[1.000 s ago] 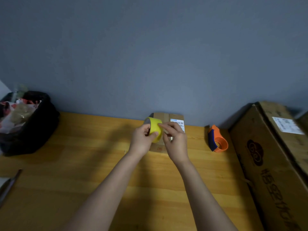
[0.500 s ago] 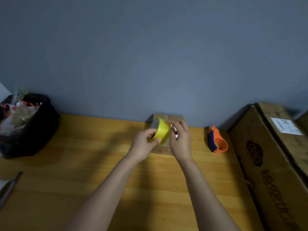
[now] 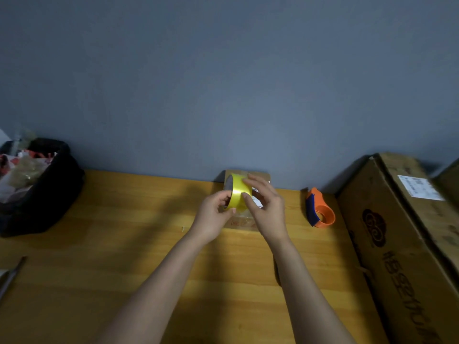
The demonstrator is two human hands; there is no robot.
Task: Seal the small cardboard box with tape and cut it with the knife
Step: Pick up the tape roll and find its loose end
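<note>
A yellow tape roll (image 3: 238,192) is held up above the small cardboard box (image 3: 244,220), which lies flat on the wooden table (image 3: 124,244) against the wall and is mostly hidden by my hands. My left hand (image 3: 213,216) grips the roll from its left side, thumb on the rim. My right hand (image 3: 267,211) touches the roll's outer face with thumb and fingertips. A metal knife (image 3: 11,275) lies at the table's far left edge, only partly in view.
An orange and blue tape dispenser (image 3: 319,208) sits right of the small box. A large cardboard carton (image 3: 407,244) fills the right side. A black bag (image 3: 37,187) stuffed with items stands at the back left.
The roll has turned in my hands, its yellow face now more toward me. My right fingers have shifted from the box's label onto the roll's surface.
</note>
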